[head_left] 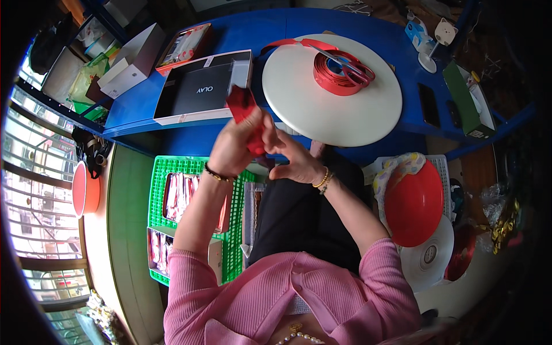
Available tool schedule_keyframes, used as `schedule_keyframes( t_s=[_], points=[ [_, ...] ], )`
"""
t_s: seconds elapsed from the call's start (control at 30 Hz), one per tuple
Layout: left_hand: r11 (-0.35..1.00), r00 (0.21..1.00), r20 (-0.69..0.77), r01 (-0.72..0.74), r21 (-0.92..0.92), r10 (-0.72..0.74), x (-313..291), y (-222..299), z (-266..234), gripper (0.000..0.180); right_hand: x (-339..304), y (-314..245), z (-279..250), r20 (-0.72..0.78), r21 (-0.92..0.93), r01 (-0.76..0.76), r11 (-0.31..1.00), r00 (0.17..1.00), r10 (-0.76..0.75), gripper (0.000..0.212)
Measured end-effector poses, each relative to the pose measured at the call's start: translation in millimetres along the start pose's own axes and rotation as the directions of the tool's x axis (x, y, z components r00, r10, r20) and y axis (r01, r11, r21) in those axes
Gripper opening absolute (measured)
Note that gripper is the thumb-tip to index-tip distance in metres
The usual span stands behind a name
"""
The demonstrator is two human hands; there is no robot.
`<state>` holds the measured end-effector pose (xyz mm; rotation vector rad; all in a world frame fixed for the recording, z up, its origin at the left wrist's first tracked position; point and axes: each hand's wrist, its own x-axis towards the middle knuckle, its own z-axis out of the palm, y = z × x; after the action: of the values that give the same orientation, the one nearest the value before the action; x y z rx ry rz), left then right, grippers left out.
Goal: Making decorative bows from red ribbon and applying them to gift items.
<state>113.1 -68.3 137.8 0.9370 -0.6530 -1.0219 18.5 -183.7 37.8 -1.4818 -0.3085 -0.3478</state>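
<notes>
In front of my chest, just off the near edge of the blue table [130, 115], my left hand [234, 145] is closed round a red ribbon [241, 101]. Part of the ribbon sticks up above the fist, and more of it shows below, between my hands. My right hand [300, 160] reaches in from the right, its fingertips close against the ribbon and the left fingers. Its thumb stands apart from those fingers. On the white round turntable [310, 118] lies a red ribbon roll [329, 80], with scissors [357, 71] resting across it.
An open box with a black insert [192, 92] lies left of the turntable. A phone [428, 105] and a green box [468, 106] are on the right. Below the table are a green crate [233, 241] with packed boxes and a red basin [415, 204].
</notes>
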Motion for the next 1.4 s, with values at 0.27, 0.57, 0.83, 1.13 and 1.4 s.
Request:
schedule_keyframes(
  t_s=[0.27, 0.57, 0.83, 1.13, 1.4],
  points=[
    [0.955, 0.941, 0.166, -0.297, -0.012, 0.295, 18, 101, -21, 0.039, -20, 26, 21, -0.020, 0.003, -0.292, 0.956, 0.956, 0.292, 0.034],
    [0.849, 0.920, -0.289, -0.082, 0.521, 0.266, 21, 22, -81, 0.070, 2, -22, 7, -0.193, 0.305, 0.208, 0.930, 0.969, -0.154, 0.027],
    [0.861, 0.999, -0.042, 0.001, 0.508, 0.024, -15, -55, -15, 0.023, 20, -22, -4, -0.329, 0.233, 0.063, 0.970, 0.944, 0.018, 0.029],
    [0.946, 0.943, 0.090, -0.314, -0.077, 0.320, 4, 53, -18, 0.040, -17, 8, 16, 0.019, -0.045, -0.299, 0.953, 0.954, 0.300, 0.055],
    [0.950, 0.915, -0.259, -0.288, 0.121, 0.310, 13, 48, -89, 0.048, -22, -22, 14, 0.068, 0.203, -0.283, 0.937, 0.959, 0.275, 0.018]
  ],
)
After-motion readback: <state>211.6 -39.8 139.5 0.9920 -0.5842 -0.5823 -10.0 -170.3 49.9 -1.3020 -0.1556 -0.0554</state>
